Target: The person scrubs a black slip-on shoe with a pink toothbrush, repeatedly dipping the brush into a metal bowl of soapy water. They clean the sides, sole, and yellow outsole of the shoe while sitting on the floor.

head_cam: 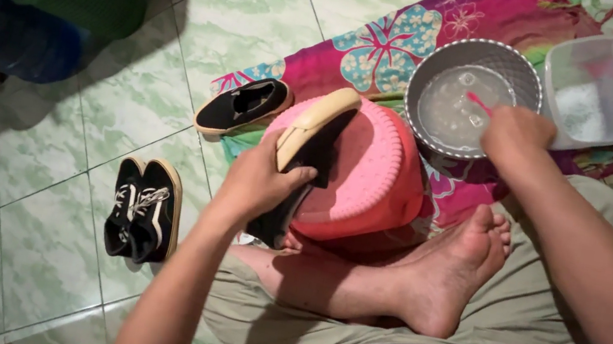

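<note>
The left hand (259, 180) has its fingers clamped on a black canvas shoe with a tan sole (308, 155), pressed against an upturned pink plastic basin (368, 179) at the flowered cloth's (434, 18) left edge. The right hand (516, 133), fingers closed on a pink-handled brush (478, 103), dips it into a grey metal bowl of water (472, 92). Open green tiled floor (60, 238) lies left.

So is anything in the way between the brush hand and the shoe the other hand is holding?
Nothing visible. The right hand dips a pink brush in the metal bowl of water. The left hand holds the black shoe on the pink tub beside the bowl, sole side up.
</note>
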